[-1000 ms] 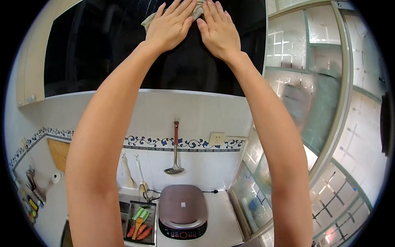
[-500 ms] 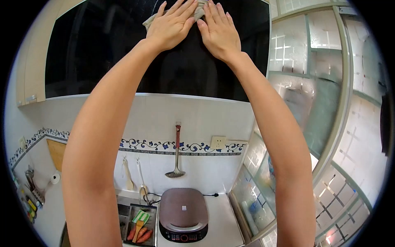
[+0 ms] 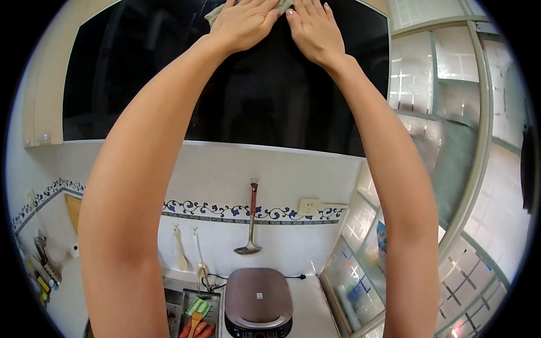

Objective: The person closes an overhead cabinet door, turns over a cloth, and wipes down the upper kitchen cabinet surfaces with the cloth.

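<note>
Against a glossy black cabinet door (image 3: 270, 107), my left hand (image 3: 243, 27) lies flat with its fingers stretched out, pressing a pale greyish cloth (image 3: 216, 14). The top of the view cuts off its fingertips and part of the cloth. My right hand (image 3: 319, 32) is beside it on the right, also flat with fingers extended, its thumb near the cloth's right edge. How much cloth lies under the right fingers I cannot tell. Both arms reach up from the bottom of the view.
Below the cabinet a ladle (image 3: 252, 219) with a reddish handle hangs on the tiled wall, near a socket (image 3: 309, 207). A brown electric griddle (image 3: 259, 296) stands on the counter beside a sink with reddish vegetables (image 3: 204, 331). Frosted glass panels (image 3: 411, 73) line the right side.
Both hands have slid higher up the cabinet door, with the cloth moving too. The camera view has shifted, so the wall and counter appear lower and slightly to the right.
</note>
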